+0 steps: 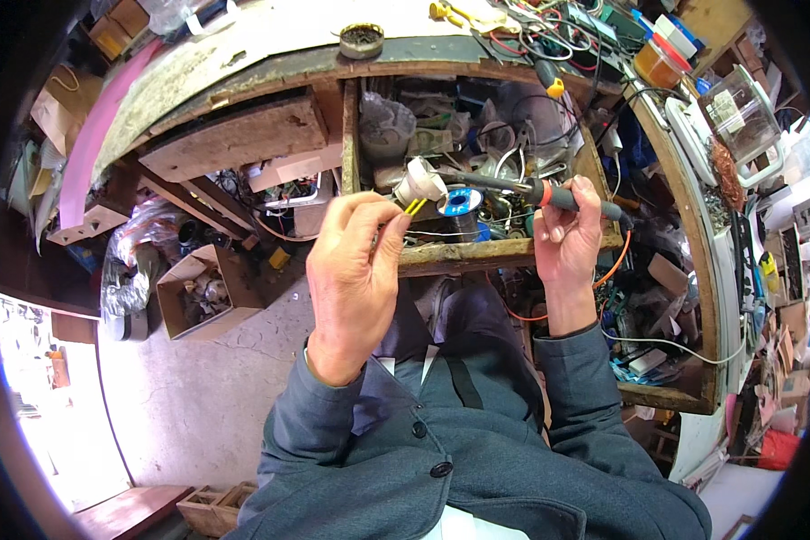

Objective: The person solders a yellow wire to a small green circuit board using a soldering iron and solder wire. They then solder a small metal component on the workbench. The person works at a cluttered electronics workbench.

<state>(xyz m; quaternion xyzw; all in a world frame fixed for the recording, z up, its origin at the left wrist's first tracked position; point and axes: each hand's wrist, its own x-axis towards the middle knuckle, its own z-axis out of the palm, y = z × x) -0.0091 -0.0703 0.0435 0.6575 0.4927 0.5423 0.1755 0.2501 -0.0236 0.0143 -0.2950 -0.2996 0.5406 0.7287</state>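
My left hand (pixel 355 270) is closed in a pinch at the yellow wire ends (pixel 415 207) of a small white round fitting (pixel 420 183), which sits just above the fingertips. My right hand (pixel 567 238) is wrapped around the black and red handle of a soldering iron (pixel 589 204). Its thin shaft points left toward the white fitting; whether the tip touches it cannot be made out. Between the hands, a blue-rimmed spool of solder wire (pixel 459 202) rests in the open drawer (pixel 468 259), close under the iron's shaft.
The drawer holds plastic bags and tangled wires. A round tin (pixel 362 41) stands on the worn bench top (pixel 270 45) behind it. At right are a clear container with a red lid (pixel 662 59) and an orange cord (pixel 616 261). An open cardboard box (pixel 209 292) sits on the floor at left.
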